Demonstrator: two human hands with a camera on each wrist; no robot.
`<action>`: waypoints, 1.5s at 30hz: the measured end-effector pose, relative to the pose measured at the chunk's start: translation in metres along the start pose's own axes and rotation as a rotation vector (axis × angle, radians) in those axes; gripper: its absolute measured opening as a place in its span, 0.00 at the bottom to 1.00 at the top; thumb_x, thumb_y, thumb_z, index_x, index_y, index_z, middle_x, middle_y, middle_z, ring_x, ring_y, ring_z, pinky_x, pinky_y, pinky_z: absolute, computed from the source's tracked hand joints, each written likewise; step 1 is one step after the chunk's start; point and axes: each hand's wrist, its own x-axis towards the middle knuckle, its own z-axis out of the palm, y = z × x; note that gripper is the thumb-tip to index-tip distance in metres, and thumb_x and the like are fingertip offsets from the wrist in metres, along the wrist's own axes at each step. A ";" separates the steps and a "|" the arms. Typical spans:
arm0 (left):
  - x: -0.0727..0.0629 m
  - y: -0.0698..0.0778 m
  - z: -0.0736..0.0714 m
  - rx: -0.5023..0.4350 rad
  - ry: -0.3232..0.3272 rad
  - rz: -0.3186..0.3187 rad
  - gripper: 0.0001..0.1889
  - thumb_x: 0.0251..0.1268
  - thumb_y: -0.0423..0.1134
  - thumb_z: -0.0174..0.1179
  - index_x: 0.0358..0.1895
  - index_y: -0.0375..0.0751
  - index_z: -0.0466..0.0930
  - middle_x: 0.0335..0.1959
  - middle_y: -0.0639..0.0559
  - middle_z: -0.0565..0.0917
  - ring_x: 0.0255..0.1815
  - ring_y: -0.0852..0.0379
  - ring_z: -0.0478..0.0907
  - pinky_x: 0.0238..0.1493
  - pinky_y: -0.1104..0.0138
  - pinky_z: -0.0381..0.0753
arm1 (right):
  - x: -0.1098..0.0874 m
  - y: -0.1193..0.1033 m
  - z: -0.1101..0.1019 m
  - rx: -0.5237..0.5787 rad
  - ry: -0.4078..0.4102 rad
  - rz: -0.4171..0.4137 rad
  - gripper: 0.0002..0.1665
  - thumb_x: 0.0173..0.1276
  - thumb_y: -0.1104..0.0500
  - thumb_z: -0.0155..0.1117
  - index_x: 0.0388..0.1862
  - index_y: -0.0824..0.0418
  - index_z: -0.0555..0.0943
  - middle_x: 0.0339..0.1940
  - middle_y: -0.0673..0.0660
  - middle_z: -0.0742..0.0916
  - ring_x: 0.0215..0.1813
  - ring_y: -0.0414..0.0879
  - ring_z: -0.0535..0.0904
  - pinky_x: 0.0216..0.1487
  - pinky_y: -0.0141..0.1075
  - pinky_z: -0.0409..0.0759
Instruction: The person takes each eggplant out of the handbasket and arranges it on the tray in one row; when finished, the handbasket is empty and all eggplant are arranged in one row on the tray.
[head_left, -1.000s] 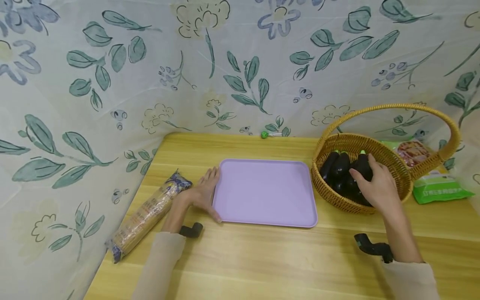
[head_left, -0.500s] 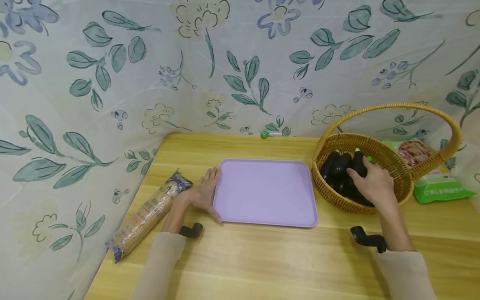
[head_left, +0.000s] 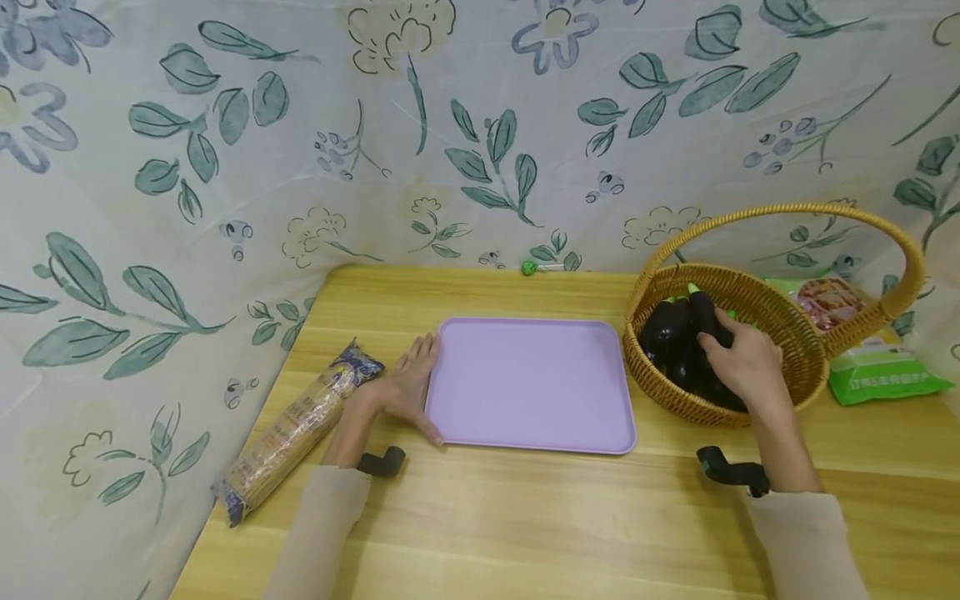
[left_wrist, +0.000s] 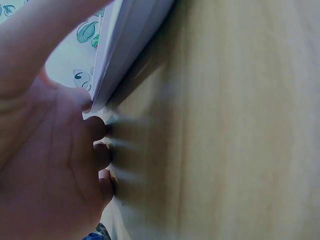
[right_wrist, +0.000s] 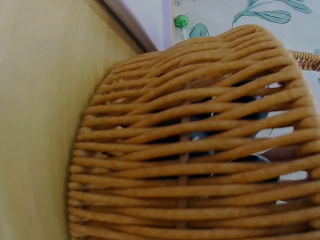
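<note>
My right hand (head_left: pixel 750 358) reaches into a wicker basket (head_left: pixel 802 333) and grips a dark eggplant (head_left: pixel 702 312) between thumb and fingers. The eggplant's pale green stem end points up and away. Several other eggplants (head_left: pixel 666 327) lie against it on the basket's left side. In the right wrist view the basket's woven wall (right_wrist: pixel 190 165) hides most of the hand and contents. My left hand (head_left: pixel 405 390) rests on the table with fingers spread, its thumb and index finger touching the left edge of a flat lilac tray (head_left: pixel 532 383).
A long clear packet of dry noodles (head_left: pixel 296 437) lies left of my left forearm. Behind the basket on the right is a green and white food bag (head_left: pixel 885 375). A small green-headed lollipop (head_left: pixel 529 267) lies at the table's back edge. The basket's tall handle (head_left: pixel 787 210) arches over it.
My right hand has shifted slightly left and toward me, and the gripped eggplant has tilted left over the others. A green stem has come into sight behind it. My left hand stays at the tray.
</note>
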 end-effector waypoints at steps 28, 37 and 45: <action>0.000 -0.005 0.002 -0.019 0.005 0.025 0.89 0.29 0.64 0.86 0.82 0.34 0.20 0.83 0.33 0.21 0.85 0.36 0.18 0.85 0.42 0.27 | -0.004 -0.006 -0.002 0.084 0.032 -0.108 0.37 0.83 0.47 0.52 0.84 0.57 0.58 0.71 0.83 0.71 0.39 0.65 0.79 0.23 0.36 0.69; -0.001 -0.003 0.002 0.003 0.008 0.007 0.88 0.31 0.62 0.86 0.82 0.34 0.20 0.84 0.34 0.22 0.85 0.37 0.19 0.86 0.44 0.28 | -0.020 -0.011 -0.017 0.177 -0.013 -0.051 0.41 0.81 0.37 0.51 0.85 0.50 0.56 0.76 0.75 0.72 0.33 0.44 0.71 0.24 0.35 0.66; -0.002 -0.001 0.003 0.011 0.018 0.011 0.88 0.31 0.61 0.87 0.82 0.34 0.21 0.84 0.33 0.23 0.86 0.36 0.20 0.86 0.43 0.29 | -0.037 -0.012 -0.025 0.213 -0.096 -0.014 0.42 0.79 0.34 0.51 0.85 0.43 0.55 0.83 0.70 0.63 0.69 0.61 0.72 0.48 0.37 0.78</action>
